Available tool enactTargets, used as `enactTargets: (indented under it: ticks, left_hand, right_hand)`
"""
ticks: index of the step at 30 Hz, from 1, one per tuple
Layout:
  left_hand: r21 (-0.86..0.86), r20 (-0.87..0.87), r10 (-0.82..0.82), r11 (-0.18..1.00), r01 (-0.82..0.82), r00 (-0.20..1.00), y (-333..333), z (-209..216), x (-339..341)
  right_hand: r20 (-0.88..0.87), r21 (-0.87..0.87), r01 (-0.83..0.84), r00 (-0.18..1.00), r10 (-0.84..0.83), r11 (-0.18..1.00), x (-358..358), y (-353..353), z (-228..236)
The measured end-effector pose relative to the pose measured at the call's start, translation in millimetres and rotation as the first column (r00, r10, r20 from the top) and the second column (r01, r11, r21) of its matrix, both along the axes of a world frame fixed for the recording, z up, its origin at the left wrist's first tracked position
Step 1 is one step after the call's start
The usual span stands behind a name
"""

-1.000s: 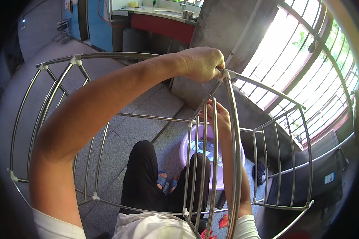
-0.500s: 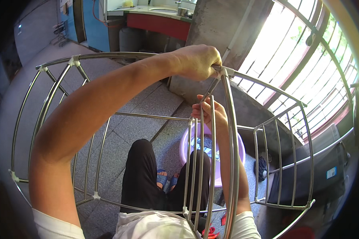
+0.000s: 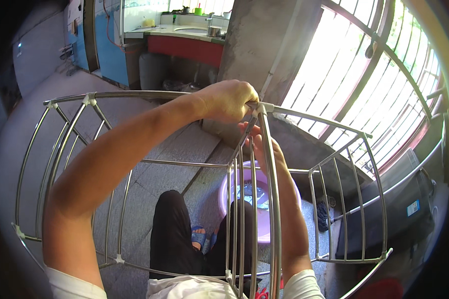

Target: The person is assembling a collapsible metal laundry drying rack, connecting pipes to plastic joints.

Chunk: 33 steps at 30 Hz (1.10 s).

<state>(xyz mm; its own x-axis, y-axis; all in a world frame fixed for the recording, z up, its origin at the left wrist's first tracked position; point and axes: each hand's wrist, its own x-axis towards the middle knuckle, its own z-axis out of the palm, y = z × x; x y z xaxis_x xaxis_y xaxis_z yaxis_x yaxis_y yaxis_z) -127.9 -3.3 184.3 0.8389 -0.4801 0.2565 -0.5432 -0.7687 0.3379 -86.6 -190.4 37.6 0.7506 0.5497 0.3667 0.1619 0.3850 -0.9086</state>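
A metal rack (image 3: 184,163) of shiny tubes with white plastic joints surrounds my legs. My left hand (image 3: 230,101) is closed around its top rail, beside a white corner joint (image 3: 265,107). Just below that joint, my right hand (image 3: 267,147) has its fingers around a slanting metal tube (image 3: 238,148); bars partly hide the grip. Several thin rungs (image 3: 254,199) run down from there toward my lap, and the top end of one shows near my right fingers. A thicker tube (image 3: 270,199) passes in front of my right forearm.
Behind the rungs is a purple basin (image 3: 224,195) with bluish contents. A dark mop head (image 3: 323,214) lies near a black box-shaped object (image 3: 384,224) at right. A barred window (image 3: 329,65) is at the far right, and a counter with a red front (image 3: 184,50) stands at the back.
The rack's top rail and both hands sit lower in view, with the corner joint shifted slightly left. My right fingers are now closer beneath the left hand.
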Motion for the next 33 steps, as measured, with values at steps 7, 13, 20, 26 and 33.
enactTargets:
  ticks: [7,13,20,26,33]
  left_hand:
    - [0.000,0.021,-0.023,1.000,0.023,1.000,-5,-2,1]
    - [-0.010,-0.056,0.041,0.999,-0.042,0.998,-8,5,-7]
    - [-0.017,-0.102,0.044,0.999,-0.046,0.994,-7,9,-12]
    - [-0.020,-0.001,-0.004,1.000,0.004,1.000,-1,-5,5]
    - [-0.048,-0.003,-0.026,0.998,0.026,1.000,1,-7,4]
  right_hand:
    - [-0.091,0.192,-0.148,0.982,0.168,0.970,12,3,-19]
    - [-0.197,0.186,-0.190,0.954,0.226,0.964,16,-2,-24]
    - [-0.175,0.253,-0.155,0.963,0.203,0.955,30,10,-41]
    - [-0.164,0.335,-0.211,0.946,0.278,0.918,41,20,-49]
    - [-0.222,0.321,-0.164,0.945,0.242,0.933,35,18,-47]
